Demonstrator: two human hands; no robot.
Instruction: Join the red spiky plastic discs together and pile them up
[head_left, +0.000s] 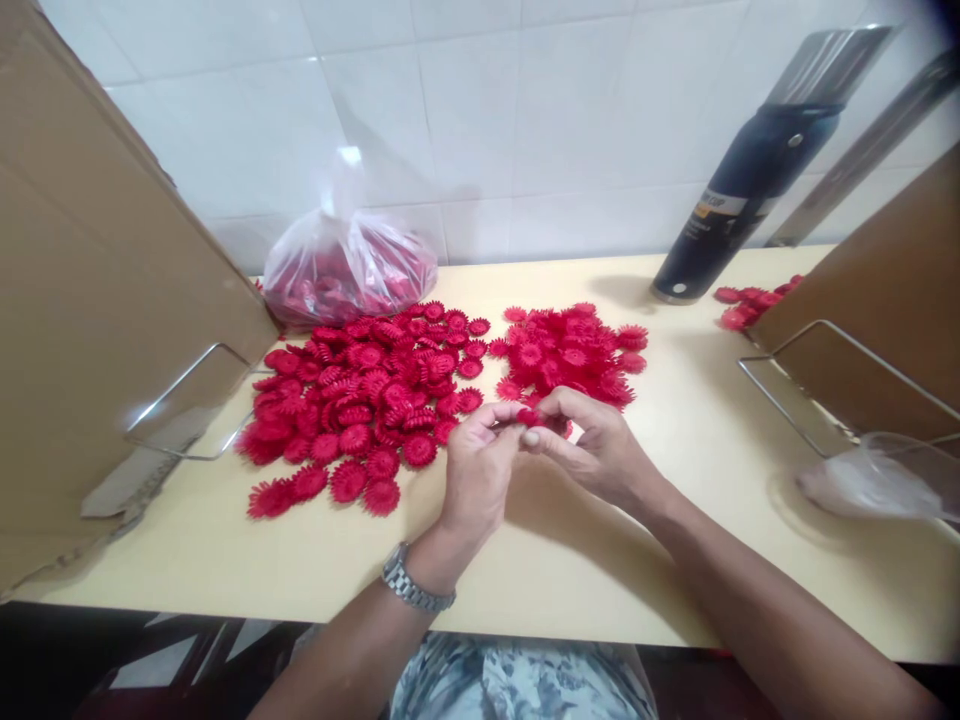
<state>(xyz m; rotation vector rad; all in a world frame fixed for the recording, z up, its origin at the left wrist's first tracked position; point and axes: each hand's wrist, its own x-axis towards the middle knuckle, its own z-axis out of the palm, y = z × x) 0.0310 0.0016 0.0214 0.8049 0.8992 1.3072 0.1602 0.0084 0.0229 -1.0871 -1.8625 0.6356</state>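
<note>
Both hands meet near the middle of the table, pinching one small red piece point(529, 416) between their fingertips. My left hand point(480, 465), with a metal watch on its wrist, grips it from the left. My right hand point(589, 440) holds it from the right, thumb and index finger closed on it. Left of the hands lies a broad pile of red toothed discs point(367, 385). Just behind the hands is a second pile of flatter red pieces point(574, 350) with pointed edges. The held piece is partly hidden by the fingers.
A knotted plastic bag of red pieces point(349, 270) sits against the tiled wall. A dark blue flask point(742, 190) stands at the back right. Cardboard panels point(97, 250) flank both sides, with wire frames. More red pieces point(750, 303) and a clear plastic cup point(877, 480) are at right.
</note>
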